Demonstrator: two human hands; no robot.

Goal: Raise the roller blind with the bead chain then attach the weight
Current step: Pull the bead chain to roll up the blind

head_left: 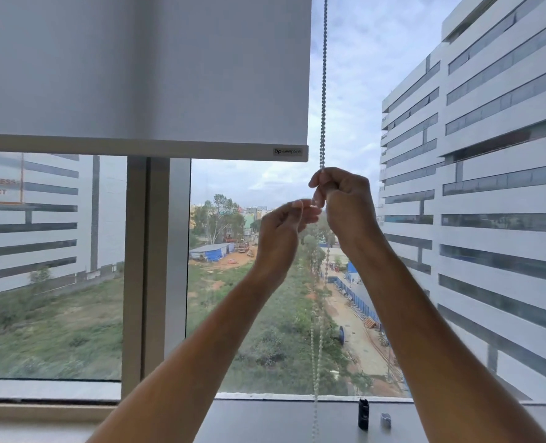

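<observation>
The roller blind (143, 68) fills the upper left of the frame, its bottom bar (137, 148) hanging a little above mid-height with a small label near its right end. Just right of the blind's edge, the bead chain (323, 91) drops straight from the top of the frame into the right hand (342, 199), whose grip is closed around the chain, fingers curled and pinching it at centre frame. The left hand (281, 231) sits just beside and slightly below, its fingers loosely curled with the tips at the chain under the right hand; whether its grip truly holds the chain I cannot tell. Below the hands the chain continues down past the window sill (265, 420) at the bottom of the frame. On the sill at lower right stands a dark cylindrical weight (363, 414), upright, with a small grey piece (385, 420) just beside it, both apart from the chain. Outside the glass, a pale office building (489, 187) fills the right side.
</observation>
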